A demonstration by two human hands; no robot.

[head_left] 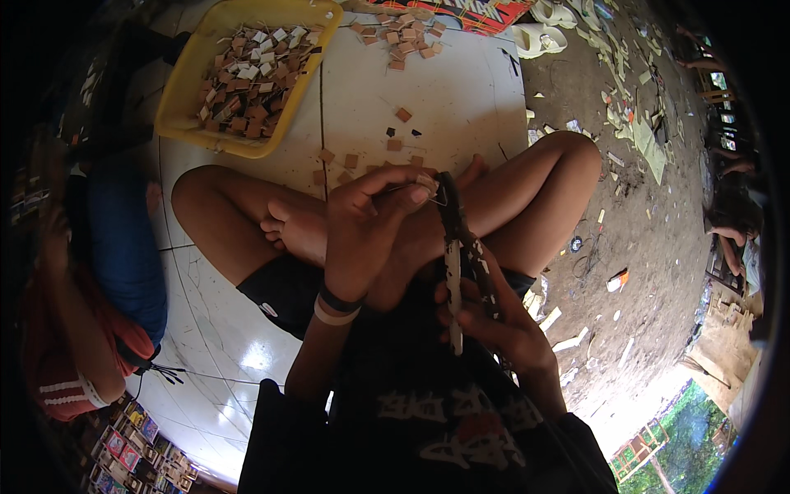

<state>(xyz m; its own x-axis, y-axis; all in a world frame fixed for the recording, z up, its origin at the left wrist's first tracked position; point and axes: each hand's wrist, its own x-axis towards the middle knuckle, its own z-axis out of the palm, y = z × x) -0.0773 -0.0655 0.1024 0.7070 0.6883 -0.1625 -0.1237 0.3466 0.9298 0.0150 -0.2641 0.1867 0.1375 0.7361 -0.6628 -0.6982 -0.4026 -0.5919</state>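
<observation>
While the person sits cross-legged on the white tiled floor (444,90), both hands meet above the bare feet. The left hand (366,218) is curled almost shut, and its fingertips pinch a small pale square piece with a thin wire on it (429,188). The right hand (494,317) is wrapped tight around the handles of a long dark metal tool with chipped white paint (457,247). The tool points up, and its thin tip sits right at the small piece, just over the knees.

More small flat squares of brown card (366,160) lie loose on the smooth floor near the feet, and another little heap (407,37) rests by the floor's far edge. A yellow plastic tub with rounded corners (189,90) stands at the far left of the floor, full of the same brown and pale squares. Rough brown dirt ground with scraps (650,239) lies to the right of the tiles.
</observation>
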